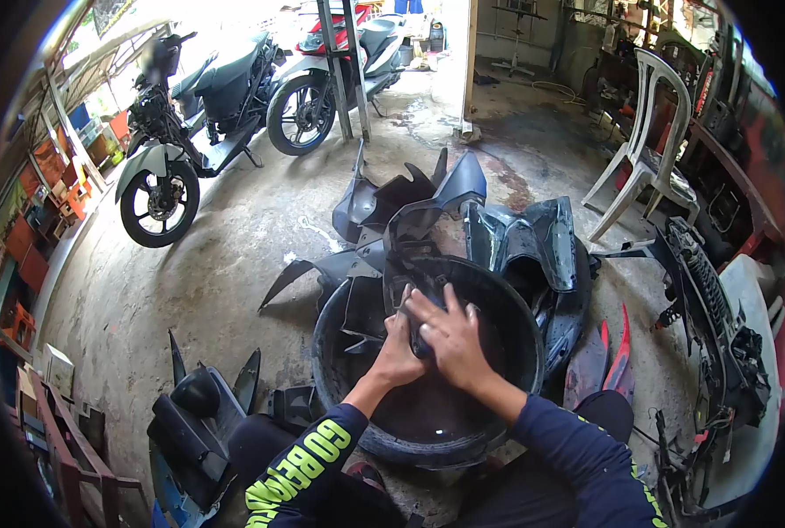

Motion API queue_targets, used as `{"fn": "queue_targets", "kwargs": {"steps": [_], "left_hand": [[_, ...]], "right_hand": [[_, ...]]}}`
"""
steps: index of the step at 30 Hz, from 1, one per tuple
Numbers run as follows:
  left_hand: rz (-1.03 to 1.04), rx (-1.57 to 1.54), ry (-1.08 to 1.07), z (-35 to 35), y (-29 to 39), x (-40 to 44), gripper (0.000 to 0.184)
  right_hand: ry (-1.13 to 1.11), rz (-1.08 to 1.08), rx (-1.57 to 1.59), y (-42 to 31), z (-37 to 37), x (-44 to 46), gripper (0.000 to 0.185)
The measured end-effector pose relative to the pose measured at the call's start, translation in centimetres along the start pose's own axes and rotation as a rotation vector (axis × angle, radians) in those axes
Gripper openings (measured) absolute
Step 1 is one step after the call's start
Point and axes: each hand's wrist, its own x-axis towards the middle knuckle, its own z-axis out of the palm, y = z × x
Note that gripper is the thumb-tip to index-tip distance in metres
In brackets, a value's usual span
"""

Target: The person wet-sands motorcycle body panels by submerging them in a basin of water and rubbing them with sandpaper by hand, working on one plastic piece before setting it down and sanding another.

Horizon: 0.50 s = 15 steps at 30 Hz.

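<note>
A large round black tub (326, 400) stands between my knees, with dark liquid at its bottom. Over it, a black plastic motorcycle fairing panel (370, 304) leans across the far left rim. My left hand (398, 354) is closed around the near end of this panel, thumb up. Against the panel's right side lies my right hand (454, 341), its fingers spread and slightly blurred. Whether anything small is under the right palm is hidden. Just beyond the tub lie more dark fairing pieces (414, 198), some touching the held panel or overlapping it in view.
Grey body panels (520, 242) lie right of the tub, near red-edged pieces (619, 352). More black panels (200, 422) sit at my left knee. A plastic chair (648, 150) and a motorcycle frame part (709, 308) stand right. Two motorcycles (225, 97) are parked ahead.
</note>
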Motion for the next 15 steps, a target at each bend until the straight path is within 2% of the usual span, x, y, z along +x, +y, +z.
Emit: {"fn": "queue_targets", "kwargs": {"steps": [2, 3, 6, 7, 10, 12, 13, 15], "left_hand": [[-0.054, -0.055, -0.012, 0.2, 0.3, -0.1, 0.117], [-0.040, -0.026, 0.002, 0.3, 0.1, -0.1, 0.116], [-0.008, 0.001, 0.018, 0.2, -0.1, 0.2, 0.117], [0.009, -0.010, 0.027, 0.2, -0.1, 0.2, 0.118], [-0.065, -0.046, 0.008, 0.1, 0.2, 0.4, 0.124], [0.001, -0.046, 0.027, 0.0, -1.2, 0.2, 0.127], [0.022, -0.005, 0.063, 0.7, -2.5, 0.4, 0.131], [0.033, -0.125, 0.031, 0.8, -1.6, 0.3, 0.131]], "right_hand": [[0.018, 0.158, 0.055, 0.6, -1.2, 1.8, 0.045], [0.017, 0.166, 0.037, 0.3, -1.1, 1.8, 0.045], [-0.046, 0.013, -0.021, -1.2, 0.1, -0.9, 0.045], [0.015, -0.028, -0.153, 0.1, 0.1, -0.3, 0.045], [0.065, 0.170, -0.054, 0.9, -0.7, 0.1, 0.045], [0.021, 0.016, -0.010, -1.3, -0.2, -2.4, 0.046], [-0.017, 0.027, 0.009, -1.7, -0.6, -2.6, 0.048], [0.036, 0.008, -0.065, 0.3, -0.4, -2.1, 0.050]]}}
